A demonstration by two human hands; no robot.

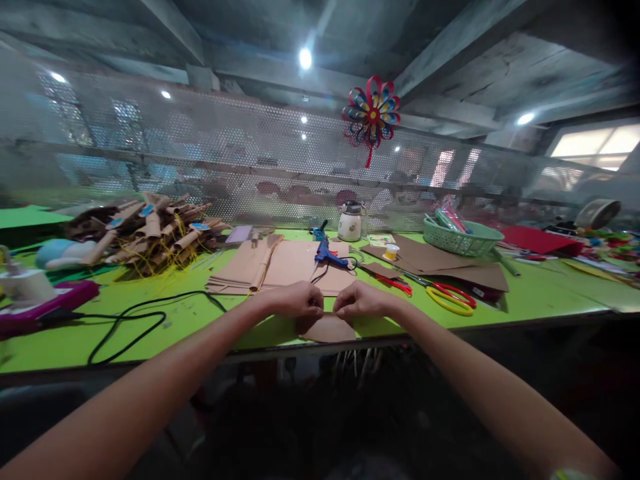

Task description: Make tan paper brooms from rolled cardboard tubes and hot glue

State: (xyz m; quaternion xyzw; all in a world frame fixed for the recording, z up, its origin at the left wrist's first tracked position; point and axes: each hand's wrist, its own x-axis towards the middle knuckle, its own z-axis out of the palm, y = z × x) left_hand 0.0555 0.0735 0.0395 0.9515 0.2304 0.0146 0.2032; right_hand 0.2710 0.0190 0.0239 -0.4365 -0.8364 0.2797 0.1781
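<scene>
Both my hands meet at the front edge of the green table. My left hand and my right hand are closed, each pinching the top edge of a small brown paper piece that lies on the table below them. Just beyond my hands lies a stack of brown paper sheets. A blue glue gun rests on that stack, its black cable looping off to the left.
A heap of rolled brown paper cones sits at the left. Red scissors, yellow-handled scissors, more brown sheets, a green basket and a white jar lie right. A perforated metal screen backs the table.
</scene>
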